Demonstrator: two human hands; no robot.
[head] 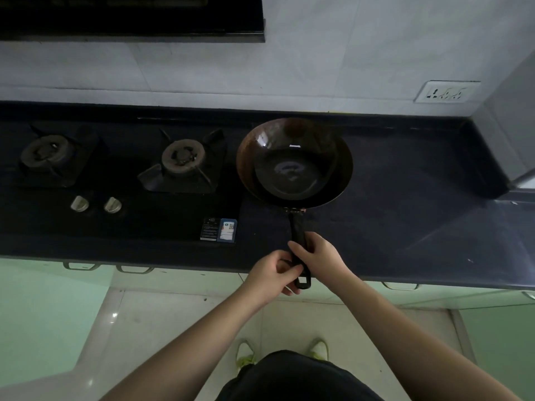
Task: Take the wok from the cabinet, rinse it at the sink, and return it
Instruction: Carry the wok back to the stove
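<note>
The wok (293, 163) is out of the cabinet and sits on the dark counter (405, 221) in the middle of the frame. Both hands hold its handle (298, 241) — right hand (318, 250) above, left hand (272, 274) at the end. No sink shows — I can't tell if it's been rinsed yet.

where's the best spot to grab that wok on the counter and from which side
Grip the wok by its long dark handle, coming from the counter's front edge. The handle sticks straight out toward the person and overhangs the counter, so fingers can wrap under it. Both hands already hold it: right hand mid-handle, left hand near the looped end.
</note>
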